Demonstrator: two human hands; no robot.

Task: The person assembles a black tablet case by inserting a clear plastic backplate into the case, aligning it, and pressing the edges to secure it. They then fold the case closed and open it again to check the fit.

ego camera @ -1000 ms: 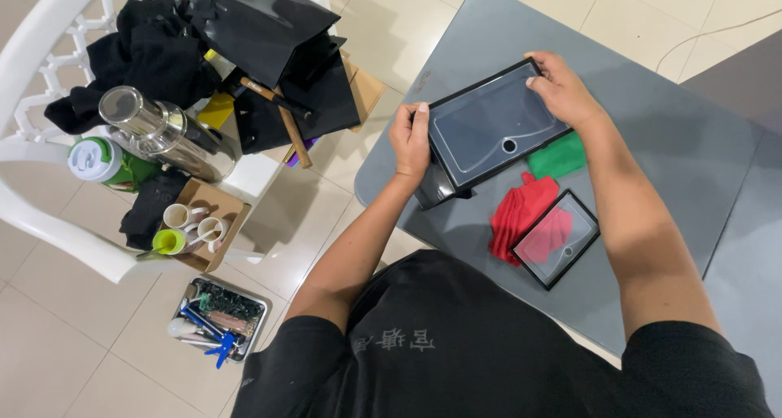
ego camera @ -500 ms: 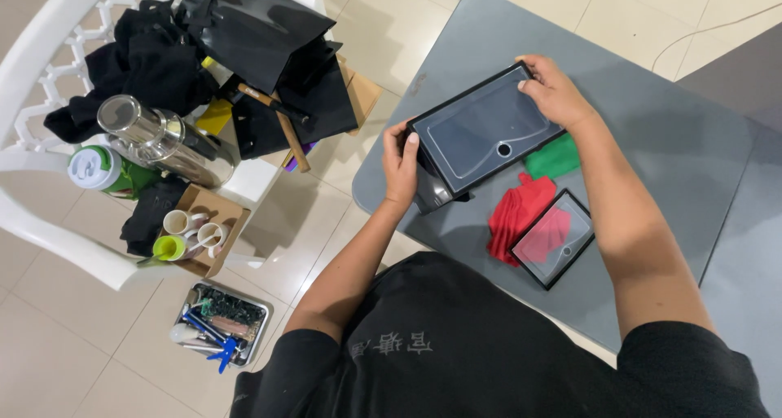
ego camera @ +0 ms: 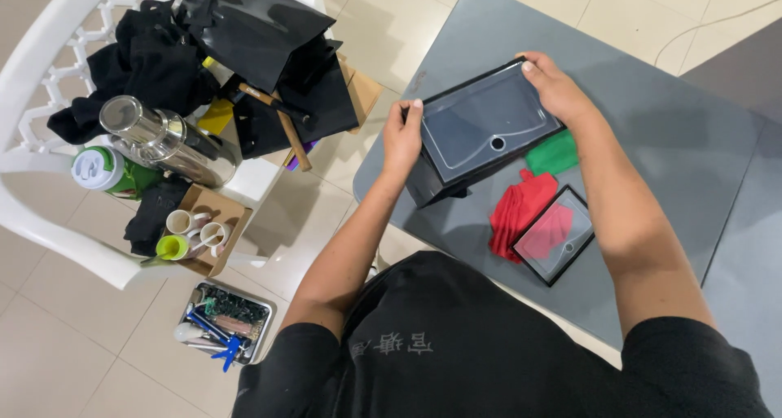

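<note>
I am clamping the fingers of my left hand (ego camera: 401, 137) and right hand (ego camera: 556, 88) on the box (ego camera: 481, 133) over the worktop (ego camera: 652, 141) edge, where loose grip risks tipping it floorward.

both hands (ego camera: 403, 137) (ego camera: 558, 88) hold a black box (ego camera: 485, 133) over grey table (ego camera: 652, 100).

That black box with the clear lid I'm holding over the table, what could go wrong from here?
The black box is gripped only at its ends, by the left hand and right hand, so it might slip. It hangs near the grey table edge and could drop to the floor. Lowered, it might land on the smaller clear-lidded case or red cloth.
</note>
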